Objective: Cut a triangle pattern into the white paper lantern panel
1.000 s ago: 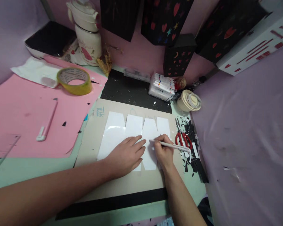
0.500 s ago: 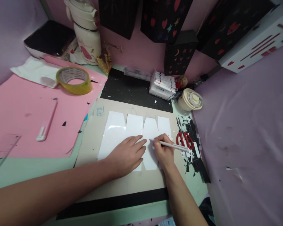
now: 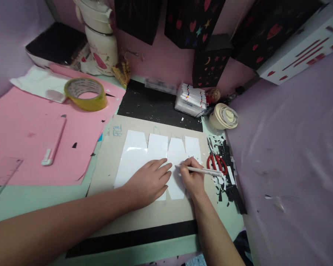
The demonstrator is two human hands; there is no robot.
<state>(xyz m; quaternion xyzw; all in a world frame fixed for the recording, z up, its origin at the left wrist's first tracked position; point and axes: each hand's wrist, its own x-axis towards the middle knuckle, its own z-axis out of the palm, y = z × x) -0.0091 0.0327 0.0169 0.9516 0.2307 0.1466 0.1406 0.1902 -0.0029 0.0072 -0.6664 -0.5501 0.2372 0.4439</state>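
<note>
White cut paper [image 3: 177, 149] with notched edges lies on a beige board [image 3: 105, 159]. My left hand [image 3: 148, 181] rests flat on the paper with its fingers spread, holding nothing. Just to the right, my right hand [image 3: 192, 177] is closed round a slim white pen [image 3: 205, 170]. The pen's tip points left and is at the paper's surface, close to my left fingertips. Part of the paper is hidden under both hands.
Red-handled scissors [image 3: 217, 164] lie among black scraps [image 3: 230, 192] on the right. Behind stand a box of markers [image 3: 191, 100] and a round tub [image 3: 224, 116]. Yellow tape [image 3: 86, 94], a cutter [image 3: 54, 142] and a ruler [image 3: 4, 177] lie at the left. Black boxes [image 3: 212, 61] hang above.
The pen tip has shifted very slightly left with my right hand. My left hand stays in place on the paper. The whole view has moved a little.
</note>
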